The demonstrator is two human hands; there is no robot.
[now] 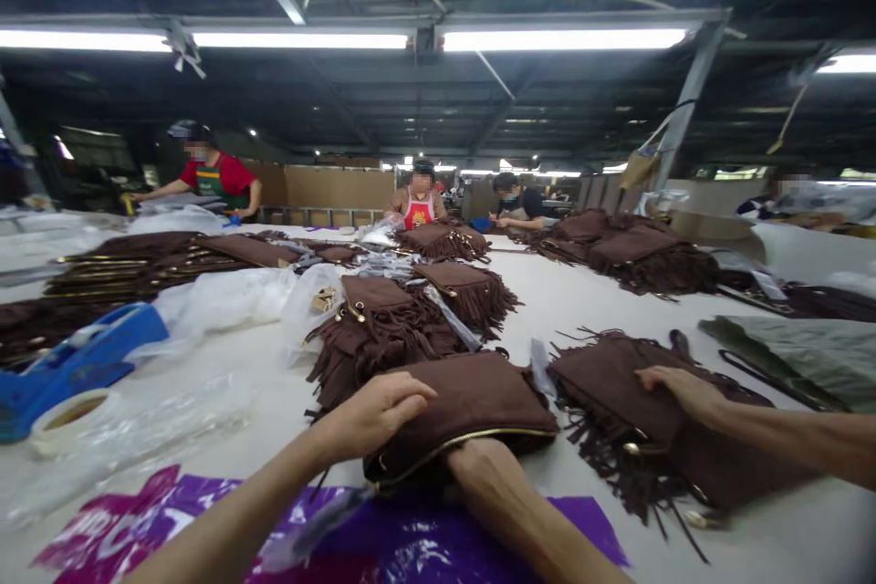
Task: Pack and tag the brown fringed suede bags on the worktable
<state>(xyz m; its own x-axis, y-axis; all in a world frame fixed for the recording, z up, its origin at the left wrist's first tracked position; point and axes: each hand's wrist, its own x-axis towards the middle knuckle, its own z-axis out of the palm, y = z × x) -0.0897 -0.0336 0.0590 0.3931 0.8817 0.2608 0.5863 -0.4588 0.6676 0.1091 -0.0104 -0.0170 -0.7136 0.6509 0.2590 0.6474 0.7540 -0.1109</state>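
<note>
A dark brown fabric bag (472, 388) lies in front of me, its gold zipper (472, 440) undone along the near edge. My left hand (383, 411) grips the bag's left end, thumb and forefinger over the top face. Through the zipper opening goes my right hand (489, 470); its fingers are hidden inside. Below the bag is a shiny purple plastic bag (411, 534). Just beyond it sits a stack of brown fringed bags (383, 328).
From the right, another person's hand (684, 392) rests on a fringed bag (616, 374). At left are a blue tape dispenser (88, 365), a tape roll (75, 420) and clear plastic (137, 447). More bags (616, 246) are piled farther back, where several people work.
</note>
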